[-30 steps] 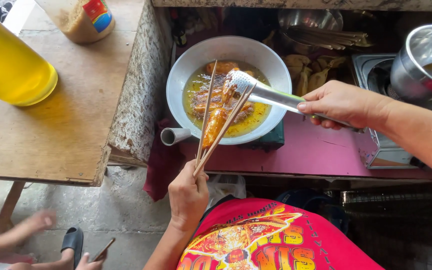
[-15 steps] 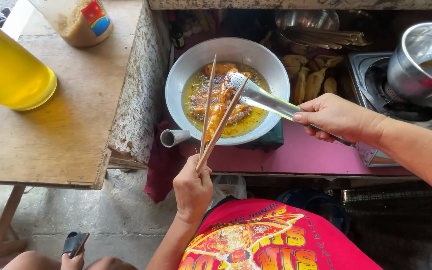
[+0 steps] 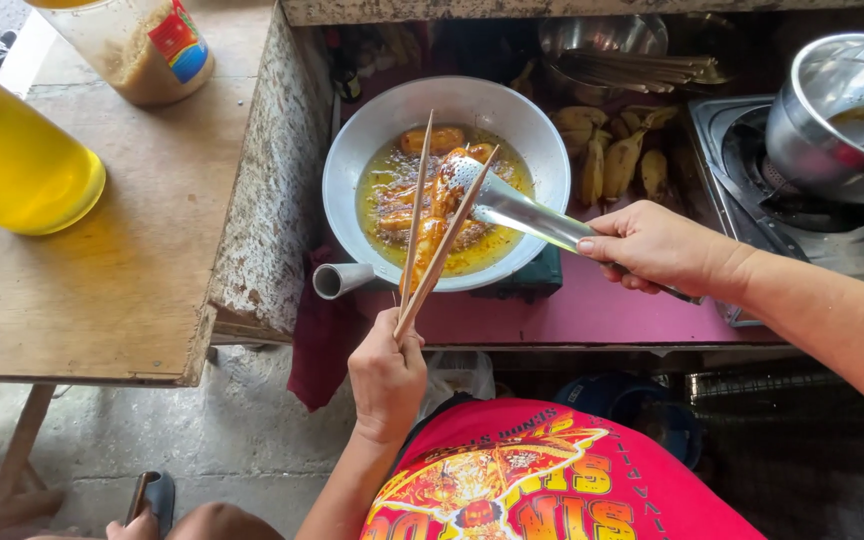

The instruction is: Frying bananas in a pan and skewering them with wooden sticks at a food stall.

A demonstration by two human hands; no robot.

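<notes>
Handle end of the metal skimmer [image 3: 512, 208] concealed within the right hand [image 3: 652, 245]; lower ends of the wooden chopsticks [image 3: 430, 222] enclosed by the left hand [image 3: 387, 375]. Yellow bottle [image 3: 12, 165], spice jar [image 3: 137, 45] and steel pot [image 3: 842, 115] cropped by picture edges. Fried pieces [image 3: 432, 215] partly submerged in oil, count indeterminable.

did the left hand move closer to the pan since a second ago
Yes. The left hand with the chopsticks has come up toward the pan: earlier it sat well below the pan's handle, now it is just under it.
</notes>
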